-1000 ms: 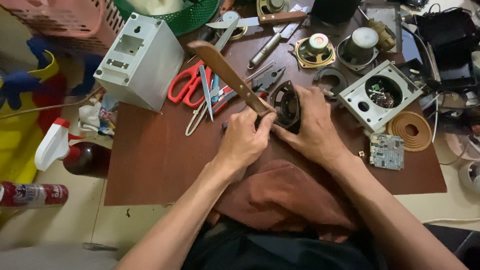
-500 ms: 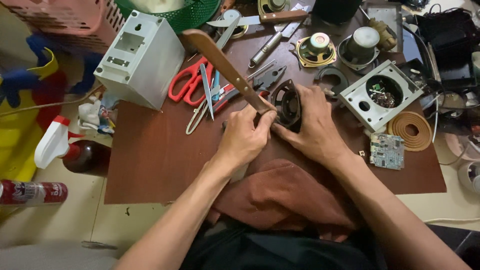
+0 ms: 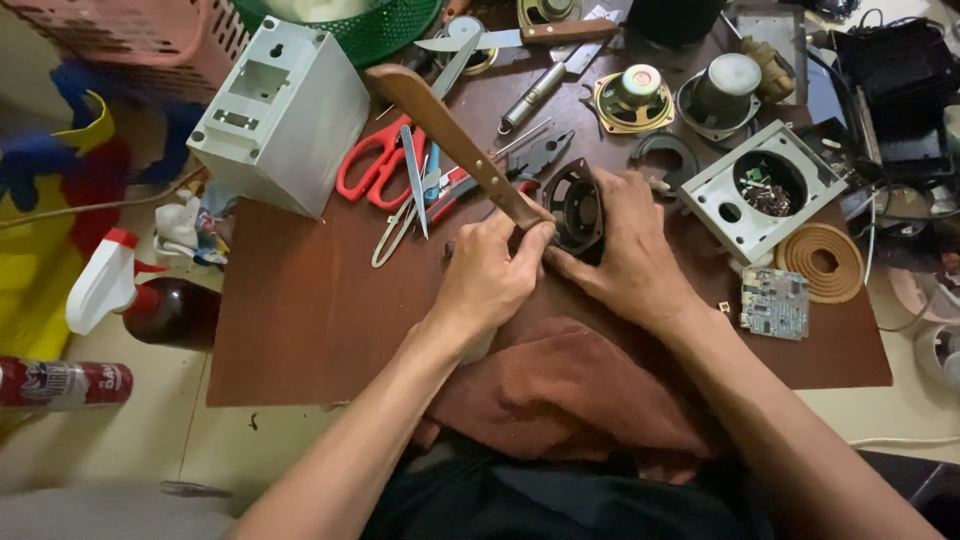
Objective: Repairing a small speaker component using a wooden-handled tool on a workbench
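My left hand (image 3: 490, 280) grips a knife with a long wooden handle (image 3: 450, 135); the handle points up and left, and the blade end is hidden inside my fist against a black speaker frame (image 3: 578, 208). My right hand (image 3: 630, 255) holds that round black speaker frame upright on the brown table (image 3: 320, 310). Both hands meet at the frame near the table's middle. A brown cloth (image 3: 570, 400) lies over my lap below the hands.
Red-handled scissors (image 3: 375, 165), tweezers, pliers and a second knife (image 3: 520, 35) lie behind the hands. A grey plastic box (image 3: 280, 115) stands at the left, a white speaker housing (image 3: 760, 190), a circuit board (image 3: 775, 300), a tan ring (image 3: 820, 262) and loose speakers at the right.
The knife handle has tilted slightly higher and to the left. Both hands stay on the speaker frame, barely shifted.
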